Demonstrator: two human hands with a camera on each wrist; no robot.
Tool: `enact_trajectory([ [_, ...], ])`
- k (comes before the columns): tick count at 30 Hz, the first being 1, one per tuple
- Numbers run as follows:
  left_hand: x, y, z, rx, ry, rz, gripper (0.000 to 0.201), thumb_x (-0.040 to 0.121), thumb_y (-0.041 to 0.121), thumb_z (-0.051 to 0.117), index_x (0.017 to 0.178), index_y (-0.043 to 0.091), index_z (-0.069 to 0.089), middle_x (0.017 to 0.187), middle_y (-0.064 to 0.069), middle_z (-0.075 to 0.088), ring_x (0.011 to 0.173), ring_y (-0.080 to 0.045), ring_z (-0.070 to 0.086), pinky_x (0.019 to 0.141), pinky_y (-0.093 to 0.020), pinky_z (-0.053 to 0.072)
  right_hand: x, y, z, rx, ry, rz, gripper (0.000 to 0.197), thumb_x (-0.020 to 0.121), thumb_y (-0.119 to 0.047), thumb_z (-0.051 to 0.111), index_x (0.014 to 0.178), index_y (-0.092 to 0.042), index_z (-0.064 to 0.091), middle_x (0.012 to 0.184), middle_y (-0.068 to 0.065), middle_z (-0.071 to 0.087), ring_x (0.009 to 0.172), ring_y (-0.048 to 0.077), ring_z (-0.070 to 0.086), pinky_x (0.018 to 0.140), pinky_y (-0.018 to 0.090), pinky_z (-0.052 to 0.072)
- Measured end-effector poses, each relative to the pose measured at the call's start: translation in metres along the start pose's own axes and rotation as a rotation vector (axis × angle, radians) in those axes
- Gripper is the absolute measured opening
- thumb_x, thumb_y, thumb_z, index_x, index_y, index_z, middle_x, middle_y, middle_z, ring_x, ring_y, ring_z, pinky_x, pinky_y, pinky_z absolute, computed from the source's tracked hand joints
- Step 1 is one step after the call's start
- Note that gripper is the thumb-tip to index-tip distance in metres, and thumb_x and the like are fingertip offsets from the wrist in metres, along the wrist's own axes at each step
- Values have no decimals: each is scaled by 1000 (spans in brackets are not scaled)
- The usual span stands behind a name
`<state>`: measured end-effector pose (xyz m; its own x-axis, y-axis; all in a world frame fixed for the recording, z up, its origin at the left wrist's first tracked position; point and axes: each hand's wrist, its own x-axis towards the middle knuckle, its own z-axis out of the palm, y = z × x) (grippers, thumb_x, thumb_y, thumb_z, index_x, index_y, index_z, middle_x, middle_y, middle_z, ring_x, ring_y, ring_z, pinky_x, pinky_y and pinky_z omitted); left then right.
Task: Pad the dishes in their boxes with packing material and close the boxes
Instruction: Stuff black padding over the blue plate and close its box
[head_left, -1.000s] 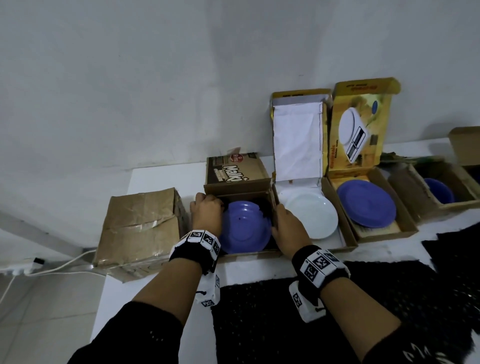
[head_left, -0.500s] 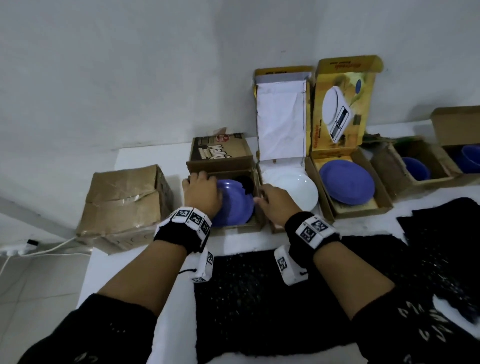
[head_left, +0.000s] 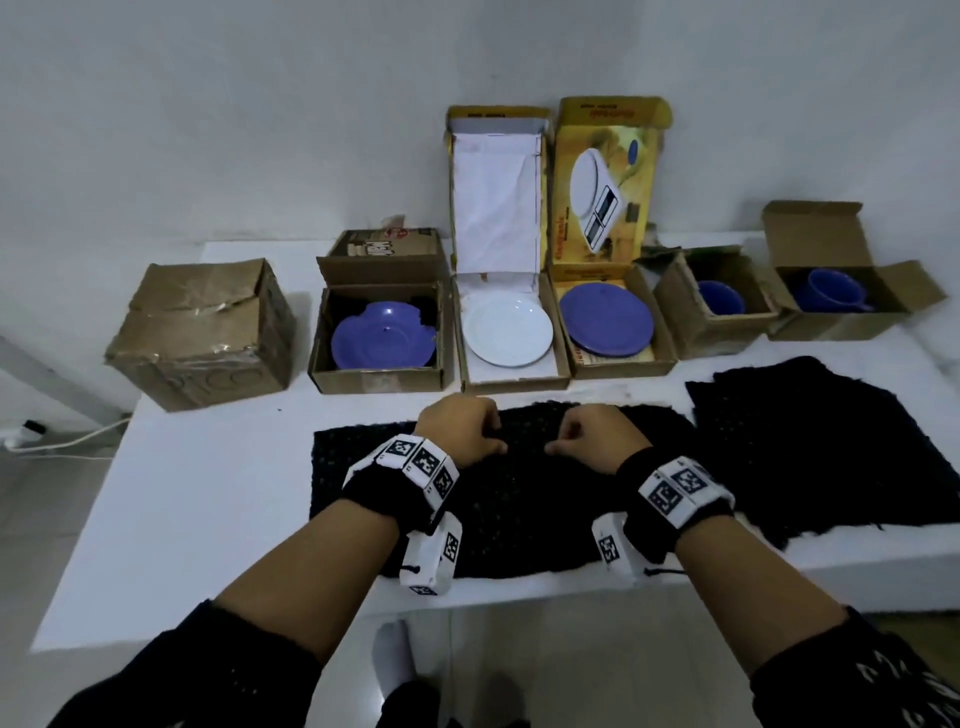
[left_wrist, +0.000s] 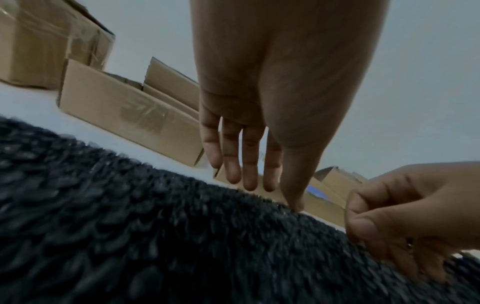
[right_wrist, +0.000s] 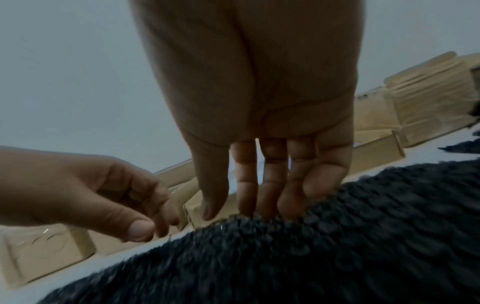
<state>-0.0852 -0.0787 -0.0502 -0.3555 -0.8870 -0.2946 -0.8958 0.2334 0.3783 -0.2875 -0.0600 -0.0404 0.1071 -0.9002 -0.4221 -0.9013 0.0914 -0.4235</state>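
Observation:
A black knitted padding mat (head_left: 519, 499) lies flat on the white table in front of me. My left hand (head_left: 493, 441) and right hand (head_left: 563, 439) hover side by side over its far edge, fingers pointing down. In the left wrist view my left hand (left_wrist: 259, 185) touches the mat (left_wrist: 155, 236) with the thumb tip only. In the right wrist view the fingertips of my right hand (right_wrist: 246, 209) meet the mat's edge (right_wrist: 311, 257), thumb apart. Behind it stand open boxes with a chipped blue plate (head_left: 382, 338), a white plate (head_left: 508, 328) and a blue plate (head_left: 606, 322).
A second black mat (head_left: 821, 441) lies to the right. A closed taped carton (head_left: 200, 332) stands far left. Two small open boxes at the right hold a blue cup (head_left: 719, 297) and a blue mug (head_left: 831, 291). A wall rises right behind the boxes.
Both hands have left the box with the chipped blue plate and drawn back toward me, down to the far edge of the black mat. The view has tilted down.

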Motion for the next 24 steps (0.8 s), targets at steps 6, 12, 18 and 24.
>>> enact_trajectory([
  [6, -10, 11, 31, 113, -6, -57, 55, 74, 43, 74, 123, 25, 55, 121, -4, 52, 114, -25, 50, 93, -41, 47, -24, 13, 42, -17, 56, 10, 53, 74, -46, 74, 112, -18, 52, 107, 3, 49, 95, 22, 55, 79, 31, 46],
  [12, -12, 19, 31, 117, 107, -48, 38, 78, 40, 71, 110, 21, 60, 113, -3, 58, 109, -24, 51, 89, -37, 46, -27, 17, 52, -5, 156, -5, 40, 83, -34, 68, 114, -15, 51, 116, 6, 49, 96, 24, 55, 81, 34, 48],
  [18, -17, 23, 18, -335, 206, -103, 23, 82, 29, 69, 98, 14, 63, 96, -4, 66, 93, -19, 59, 82, -29, 46, -28, 10, 47, 181, 484, -161, 39, 85, -30, 65, 117, -11, 53, 115, 9, 52, 110, 27, 50, 92, 36, 44],
  [24, -21, 18, -5, -936, 143, -48, 7, 87, 12, 64, 93, 11, 61, 87, -8, 65, 82, -20, 62, 82, -35, 50, -23, -5, 23, 592, 339, -114, 73, 76, -26, 77, 129, -15, 28, 126, 8, 45, 113, 18, 46, 98, 31, 40],
])
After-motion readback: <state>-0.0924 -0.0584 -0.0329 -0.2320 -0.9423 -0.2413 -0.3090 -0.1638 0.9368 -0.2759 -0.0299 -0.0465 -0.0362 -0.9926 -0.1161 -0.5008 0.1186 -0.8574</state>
